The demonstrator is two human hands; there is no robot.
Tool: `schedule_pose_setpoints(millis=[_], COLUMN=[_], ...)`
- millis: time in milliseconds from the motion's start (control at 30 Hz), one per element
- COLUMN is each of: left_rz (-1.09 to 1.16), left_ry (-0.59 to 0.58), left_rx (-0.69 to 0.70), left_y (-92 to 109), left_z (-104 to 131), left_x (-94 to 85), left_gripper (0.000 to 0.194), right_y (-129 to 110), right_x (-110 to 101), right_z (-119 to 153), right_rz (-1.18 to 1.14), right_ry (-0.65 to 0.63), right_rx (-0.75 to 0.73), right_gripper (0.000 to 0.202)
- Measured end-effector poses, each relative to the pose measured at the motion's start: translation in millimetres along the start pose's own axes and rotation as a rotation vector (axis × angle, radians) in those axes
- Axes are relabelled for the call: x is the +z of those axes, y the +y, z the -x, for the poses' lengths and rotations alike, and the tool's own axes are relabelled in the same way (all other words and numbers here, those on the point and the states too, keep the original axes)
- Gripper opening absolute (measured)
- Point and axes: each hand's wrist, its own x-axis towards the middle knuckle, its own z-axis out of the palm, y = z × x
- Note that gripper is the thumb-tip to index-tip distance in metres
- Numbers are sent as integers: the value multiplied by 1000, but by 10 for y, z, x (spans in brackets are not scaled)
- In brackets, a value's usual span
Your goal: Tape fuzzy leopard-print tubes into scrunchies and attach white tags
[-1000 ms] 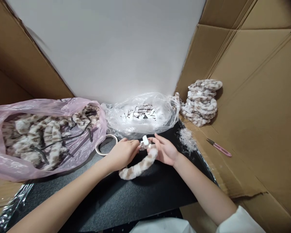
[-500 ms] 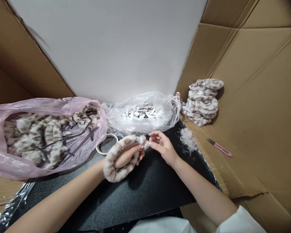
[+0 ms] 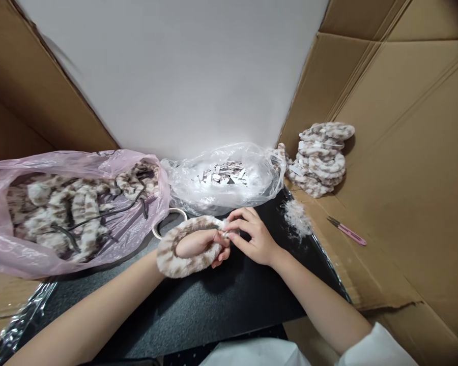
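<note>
A fluffy white and brown ring point(image 3: 168, 254) hangs around my left wrist, above the black tabletop point(image 3: 175, 315). The fingers of my left hand point(image 3: 204, 245) are closed on the ring's right end. My right hand point(image 3: 254, 237) meets it there, thumb and fingertips pinching the same end of the fur. The small part between the fingertips is mostly hidden. Just behind the ring lies a roll of tape point(image 3: 156, 230).
A pink bag point(image 3: 137, 239) of fur pieces and dark cords lies left. Behind my hands is a clear bag point(image 3: 183, 195) of small labels. To the right are thread scraps point(image 3: 296, 218), stacked fur rings point(image 3: 320, 162) and pink snips point(image 3: 349, 233). Cardboard walls flank both sides.
My right hand has moved left and its fingertips have closed on the end of the ring. The ring has tilted flatter and shifted slightly left around my left wrist.
</note>
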Motion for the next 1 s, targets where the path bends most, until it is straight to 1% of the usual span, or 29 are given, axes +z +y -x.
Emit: schedule_pose_setpoints(millis=[67, 167, 267, 367, 433, 533, 600, 733, 800, 867, 933, 1000], left_rz=[-7, 129, 215, 277, 300, 286, 275, 255, 232, 191, 141, 68], left_ry=[24, 107, 203, 261, 253, 203, 203, 235, 244, 237, 243, 329], left_rx=[12, 32, 7, -2, -9, -19, -11, -7, -8, 13, 66, 155], left_y=[-23, -52, -51, -21, 5, 35, 42, 28, 13, 1, -9, -25], left_z=[-14, -20, 1, 29, 38, 37, 39, 47, 30, -1, -17, 10], left_x=[1, 20, 65, 121, 158, 208, 233, 254, 247, 228, 205, 187], left_gripper=[22, 17, 14, 14, 18, 25, 28, 27, 27, 31, 35, 34], right_y=[-6, 8, 23, 29, 32, 38, 40, 31, 17, -1, -20, -35], right_x=[7, 7, -13, -37, -42, -26, -6, 21, 23, 27, 46, 89], right_z=[4, 5, 7, 16, 23, 30, 33, 48, 65, 89, 116, 137], right_rz=[55, 120, 151, 140, 128, 78, 36, -5, -15, -43, -126, -258], right_ry=[27, 62, 30, -5, 9, 63, 87, 68, 47, 66, 158, 310], right_rx=[-40, -121, -130, -125, -158, -209, -215, -176, -134, -80, -17, 80], right_gripper=[10, 9, 10, 11, 13, 14, 13, 12, 11, 12, 17, 25])
